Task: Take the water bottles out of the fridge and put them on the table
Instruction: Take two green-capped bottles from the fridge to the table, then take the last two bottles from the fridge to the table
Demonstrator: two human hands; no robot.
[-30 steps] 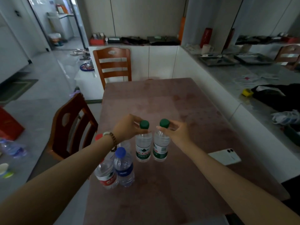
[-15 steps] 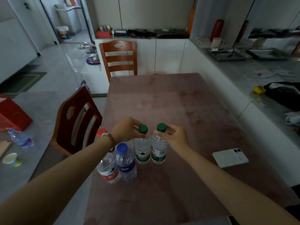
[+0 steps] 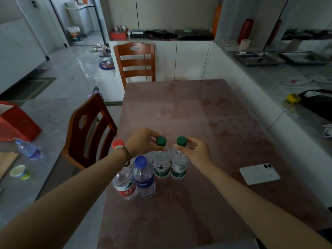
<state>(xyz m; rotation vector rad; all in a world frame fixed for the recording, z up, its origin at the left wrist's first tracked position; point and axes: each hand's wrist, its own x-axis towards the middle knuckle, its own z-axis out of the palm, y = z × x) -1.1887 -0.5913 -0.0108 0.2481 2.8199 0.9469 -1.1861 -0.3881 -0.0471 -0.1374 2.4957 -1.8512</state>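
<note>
Hands (image 3: pixel 142 142) (image 3: pixel 195 151) grip green-cap bottles (image 3: pixel 161 168) (image 3: pixel 178 169) nr table (image 3: pixel 197 108) edge.

four capped water bottles (image 3: pixel 161 164) upright, clustered on table (image 3: pixel 206 114)

Two green-capped bottles (image 3: pixel 161 166) stand on the table (image 3: pixel 197 108) — left hand (image 3: pixel 143 143) and right hand (image 3: pixel 196 152) gripping their necks.
</note>
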